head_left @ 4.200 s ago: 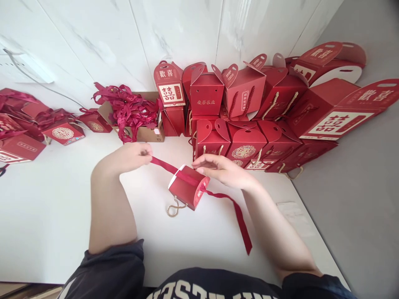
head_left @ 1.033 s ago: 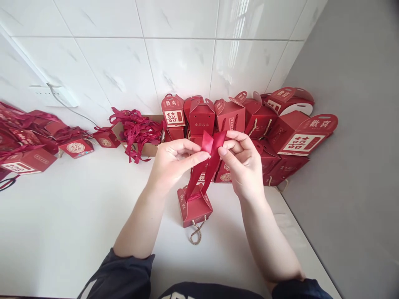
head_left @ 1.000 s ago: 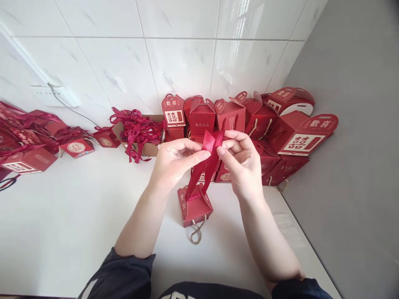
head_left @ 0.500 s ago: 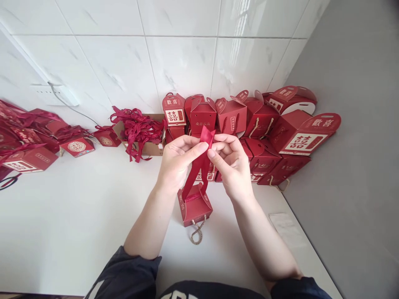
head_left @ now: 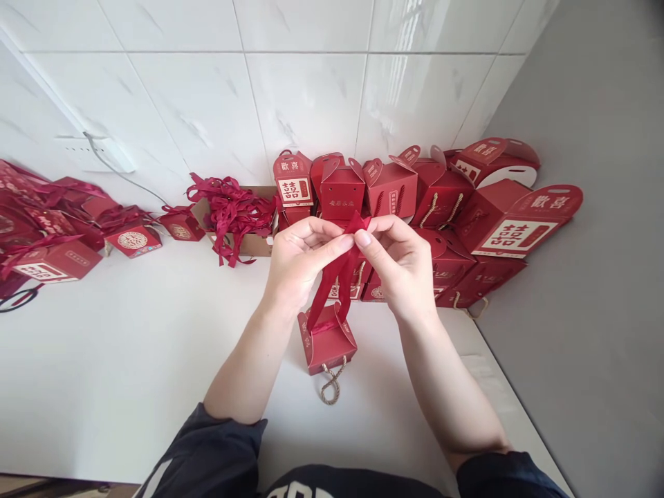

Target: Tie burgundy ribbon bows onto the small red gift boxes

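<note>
Left to right: one cardboard carton (head_left: 254,246) of ribbons at ten o'clock, then the left hand (head_left: 303,259) and right hand (head_left: 397,263), both closed and pinching a loop of one red satin ribbon (head_left: 339,266), which needs a firm hold, its tails dropping to one red gift box (head_left: 328,349) at six o'clock on the table (head_left: 129,360).

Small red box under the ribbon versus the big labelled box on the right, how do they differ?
The small red gift box sits upright alone on the white table, while the large red gift box leans tilted in the stack on the right. A red ribbon rises from the small box's closed top; the large box shows none. The large box carries a big white label; the small box shows none. Both are printed red card.
</note>
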A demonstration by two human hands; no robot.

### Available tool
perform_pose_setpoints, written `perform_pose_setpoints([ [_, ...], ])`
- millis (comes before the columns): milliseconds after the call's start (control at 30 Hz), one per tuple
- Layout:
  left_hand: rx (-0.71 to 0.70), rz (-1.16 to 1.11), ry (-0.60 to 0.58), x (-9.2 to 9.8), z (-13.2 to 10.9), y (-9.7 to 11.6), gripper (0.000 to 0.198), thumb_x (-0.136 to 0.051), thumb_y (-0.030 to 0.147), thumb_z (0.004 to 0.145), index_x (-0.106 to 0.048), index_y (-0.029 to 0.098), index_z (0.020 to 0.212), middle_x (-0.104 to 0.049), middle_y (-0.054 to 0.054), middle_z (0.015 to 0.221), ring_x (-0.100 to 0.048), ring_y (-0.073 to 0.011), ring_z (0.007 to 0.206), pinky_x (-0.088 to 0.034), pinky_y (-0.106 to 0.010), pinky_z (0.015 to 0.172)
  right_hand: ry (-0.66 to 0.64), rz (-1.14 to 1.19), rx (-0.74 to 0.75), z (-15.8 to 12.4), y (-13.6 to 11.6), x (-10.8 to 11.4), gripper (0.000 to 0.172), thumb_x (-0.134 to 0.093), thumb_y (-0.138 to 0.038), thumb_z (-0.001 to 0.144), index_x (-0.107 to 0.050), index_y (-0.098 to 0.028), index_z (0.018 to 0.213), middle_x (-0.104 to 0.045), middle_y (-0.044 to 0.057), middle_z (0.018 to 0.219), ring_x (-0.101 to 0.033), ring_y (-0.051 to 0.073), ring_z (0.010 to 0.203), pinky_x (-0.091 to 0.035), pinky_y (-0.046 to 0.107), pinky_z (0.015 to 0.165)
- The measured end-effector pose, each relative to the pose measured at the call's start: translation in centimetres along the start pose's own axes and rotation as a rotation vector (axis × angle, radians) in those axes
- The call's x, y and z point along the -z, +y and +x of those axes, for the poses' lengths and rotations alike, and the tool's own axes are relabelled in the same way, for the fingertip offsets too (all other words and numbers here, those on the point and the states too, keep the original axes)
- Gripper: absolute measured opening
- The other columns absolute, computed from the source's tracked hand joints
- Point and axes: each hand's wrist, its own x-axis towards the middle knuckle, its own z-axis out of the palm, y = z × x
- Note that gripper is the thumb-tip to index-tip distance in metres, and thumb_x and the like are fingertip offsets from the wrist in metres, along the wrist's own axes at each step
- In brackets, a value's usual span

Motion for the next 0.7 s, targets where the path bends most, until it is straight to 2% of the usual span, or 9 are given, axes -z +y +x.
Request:
perform_pose_setpoints([
  [233, 0.045, 0.003, -0.02, 0.11, -0.29, 0.29, 0.015, -0.082, 0.022, 0.069, -0.067, 0.019, 0.07, -0.07, 0.003, 0.07, -0.066, -0.0088, 0.069, -0.055, -0.023, 0.074, 0.025, -0.018, 0.043, 0.27, -0.23, -0.18, 0.007, -0.069, -0.026, 0.085, -0.066, -0.021, 0.08, -0.065, -0.003, 0.077, -0.06, 0.012, 0.073, -0.05, 0.027, 0.073],
  [367, 0.057, 0.002, -0.015, -0.06, -0.3, 0.25, 0.017, -0.083, 0.023, 0.068, -0.066, 0.019, 0.069, -0.066, 0.004, 0.066, -0.062, -0.0076, 0.064, -0.054, -0.022, 0.068, 0.059, -0.003, 0.071, 0.39, -0.27, -0.19, 0.008, -0.067, -0.024, 0.087, -0.067, -0.022, 0.079, -0.064, -0.003, 0.074, -0.057, 0.01, 0.07, -0.048, 0.025, 0.069],
  [467, 0.053, -0.005, -0.025, -0.18, -0.26, 0.2, 0.017, -0.082, 0.022, 0.068, -0.065, 0.019, 0.069, -0.066, 0.004, 0.067, -0.062, -0.0077, 0.065, -0.054, -0.023, 0.069, 0.078, -0.009, 0.104, 0.58, -0.23, -0.19, 0.009, -0.065, -0.022, 0.087, -0.066, -0.022, 0.079, -0.062, -0.004, 0.073, -0.055, 0.01, 0.068, -0.046, 0.024, 0.065],
  [700, 0.031, 0.027, 0.002, -0.35, -0.03, 0.13, 0.018, -0.082, 0.024, 0.067, -0.065, 0.02, 0.069, -0.067, 0.003, 0.068, -0.063, -0.0101, 0.066, -0.053, -0.026, 0.069, 0.084, -0.043, 0.088, 0.79, -0.32, -0.29, 0.012, -0.061, -0.031, 0.091, -0.065, -0.024, 0.082, -0.059, -0.001, 0.076, -0.057, 0.014, 0.073, -0.048, 0.029, 0.069],
])
